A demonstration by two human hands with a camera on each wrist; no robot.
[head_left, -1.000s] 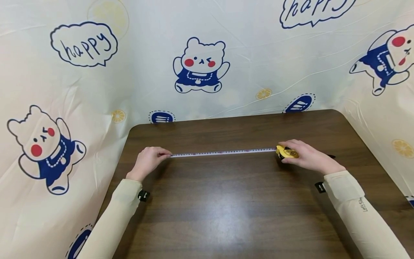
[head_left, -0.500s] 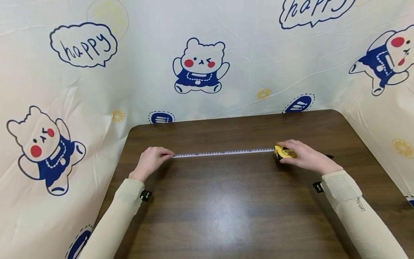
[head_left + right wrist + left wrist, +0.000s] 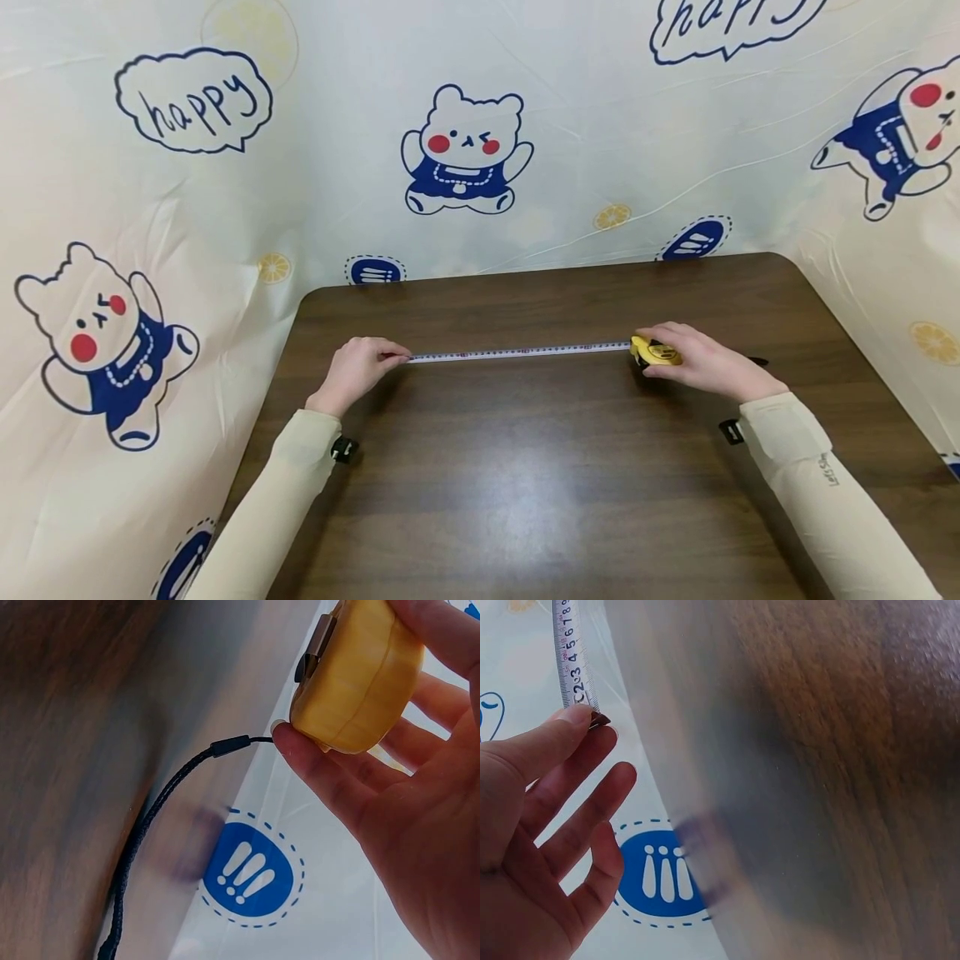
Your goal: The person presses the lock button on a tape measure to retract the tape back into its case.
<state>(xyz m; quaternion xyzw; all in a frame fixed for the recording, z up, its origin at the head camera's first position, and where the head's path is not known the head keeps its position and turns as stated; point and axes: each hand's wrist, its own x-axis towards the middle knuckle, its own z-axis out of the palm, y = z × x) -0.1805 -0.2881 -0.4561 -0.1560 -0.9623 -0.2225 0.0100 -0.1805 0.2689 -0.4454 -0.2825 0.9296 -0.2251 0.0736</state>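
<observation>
A yellow and black tape measure [image 3: 658,352] is held in my right hand [image 3: 705,360], its white blade [image 3: 517,352] drawn out straight to the left above the table. My left hand [image 3: 356,371] pinches the blade's hooked end between thumb and index finger. In the left wrist view the dark end hook [image 3: 600,719] pokes out beside the thumb, near the low numbers, while the other fingers stay loose. From the right wrist, the yellow case [image 3: 364,679] shows between thumb and fingers, with a black wrist strap [image 3: 161,795] hanging from it.
The brown wooden table [image 3: 480,467] has a shiny surface and rounded far corners. A pale printed cloth [image 3: 585,142] with bears and lettering hangs around its back and sides. Each wrist has a dark band piece [image 3: 345,450] over a cream sleeve.
Both hands have drawn closer together: the left moved slightly right and the right slightly left. The exposed length of blade has become shorter.
</observation>
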